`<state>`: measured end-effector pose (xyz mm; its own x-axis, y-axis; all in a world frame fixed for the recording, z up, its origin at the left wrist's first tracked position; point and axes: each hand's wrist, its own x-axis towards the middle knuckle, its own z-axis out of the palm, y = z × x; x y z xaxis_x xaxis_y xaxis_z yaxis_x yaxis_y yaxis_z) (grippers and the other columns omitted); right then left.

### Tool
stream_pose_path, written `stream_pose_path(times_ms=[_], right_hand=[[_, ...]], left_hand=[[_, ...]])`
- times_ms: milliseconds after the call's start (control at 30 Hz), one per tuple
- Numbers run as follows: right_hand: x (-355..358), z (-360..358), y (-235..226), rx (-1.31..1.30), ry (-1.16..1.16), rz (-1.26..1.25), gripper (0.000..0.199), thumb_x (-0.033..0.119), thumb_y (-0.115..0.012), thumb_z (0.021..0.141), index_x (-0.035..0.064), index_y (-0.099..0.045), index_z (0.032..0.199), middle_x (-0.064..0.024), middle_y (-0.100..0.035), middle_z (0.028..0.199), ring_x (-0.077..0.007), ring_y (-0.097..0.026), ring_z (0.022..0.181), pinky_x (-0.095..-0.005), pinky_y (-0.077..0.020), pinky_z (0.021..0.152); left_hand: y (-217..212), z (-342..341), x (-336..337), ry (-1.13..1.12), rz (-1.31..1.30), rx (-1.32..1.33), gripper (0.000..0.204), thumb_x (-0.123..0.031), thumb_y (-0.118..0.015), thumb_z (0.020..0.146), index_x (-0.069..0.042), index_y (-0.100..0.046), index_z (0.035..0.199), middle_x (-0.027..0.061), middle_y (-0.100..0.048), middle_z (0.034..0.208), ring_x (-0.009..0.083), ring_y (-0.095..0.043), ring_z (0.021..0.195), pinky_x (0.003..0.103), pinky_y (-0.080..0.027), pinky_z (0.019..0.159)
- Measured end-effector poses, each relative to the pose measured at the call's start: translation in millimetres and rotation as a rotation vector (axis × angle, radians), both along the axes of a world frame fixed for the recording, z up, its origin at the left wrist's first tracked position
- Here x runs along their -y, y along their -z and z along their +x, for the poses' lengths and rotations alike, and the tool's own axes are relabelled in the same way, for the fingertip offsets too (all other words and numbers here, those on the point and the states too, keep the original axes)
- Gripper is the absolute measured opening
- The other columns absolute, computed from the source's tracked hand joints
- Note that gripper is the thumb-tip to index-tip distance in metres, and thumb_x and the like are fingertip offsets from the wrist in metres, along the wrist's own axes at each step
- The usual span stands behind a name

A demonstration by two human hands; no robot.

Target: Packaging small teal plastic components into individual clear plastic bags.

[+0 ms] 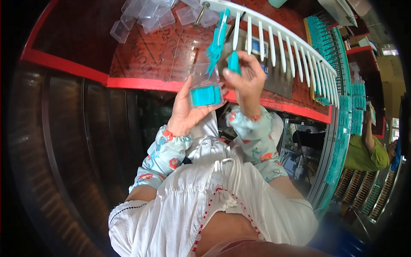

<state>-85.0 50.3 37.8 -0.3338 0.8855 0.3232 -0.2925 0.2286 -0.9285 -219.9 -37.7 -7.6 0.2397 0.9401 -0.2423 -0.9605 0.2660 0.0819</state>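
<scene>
- Nearest the camera is my white blouse (180,214), gathered at the waist, with red-and-white trim along the neckline.
- Both my elbows are bent and my forearms reach up and inward, clad in pale floral sleeve covers (257,143), so that my two hands meet close together near the front edge of the red desk (141,73).
- My left grip (185,110) is turned palm up and closed around a clear plastic box (206,104): the thumb lies along its left side, and fingertips show at its right side.
- Flat teal pieces (205,95) fill the box; its transparent lid (201,73) stands open on the far side.
- My right grip (248,79) is raised just right of the box and a little higher, forearm rising steeply, fingers curled and thumb pointing left. It is pinched nearly closed on one teal piece (233,63), slightly blurred, which pokes up between thumb and fingers.
- Behind it runs a white pronged rack (257,17); teal strips (217,43) hang near its left end, their tips overlapping the lid in view. I cannot tell whether they touch.
- At the far left of the desk, clear boxes (150,15) lie heaped.
</scene>
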Motion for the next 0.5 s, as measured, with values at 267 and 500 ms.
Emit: stream_pose_path(times_ms=[267,500], right_hand=[[27,19,-1,0.871,-0.152,0.550,0.037,0.016,-0.077,0.062,0.0063,-0.063,0.094,-0.0066,-0.056,0.095,-0.0283,-0.048,0.095,-0.0382,-0.0384,0.087],[8,21,15,0.923,-0.097,0.457,0.039,0.018,-0.076,0.064,0.0073,-0.064,0.100,-0.0069,-0.054,0.099,-0.0295,-0.047,0.096,-0.0381,-0.0367,0.088]], left_hand=[[0,26,-10,0.011,-0.055,0.043,0.059,-0.051,-0.046,0.095,-0.001,-0.048,0.126,0.0148,-0.059,0.117,0.0269,-0.061,0.105,0.042,-0.051,0.092],[14,31,-30,0.020,-0.095,-0.085,0.065,-0.061,-0.046,0.091,-0.005,-0.049,0.123,0.0127,-0.059,0.114,0.0245,-0.062,0.102,0.039,-0.056,0.084]])
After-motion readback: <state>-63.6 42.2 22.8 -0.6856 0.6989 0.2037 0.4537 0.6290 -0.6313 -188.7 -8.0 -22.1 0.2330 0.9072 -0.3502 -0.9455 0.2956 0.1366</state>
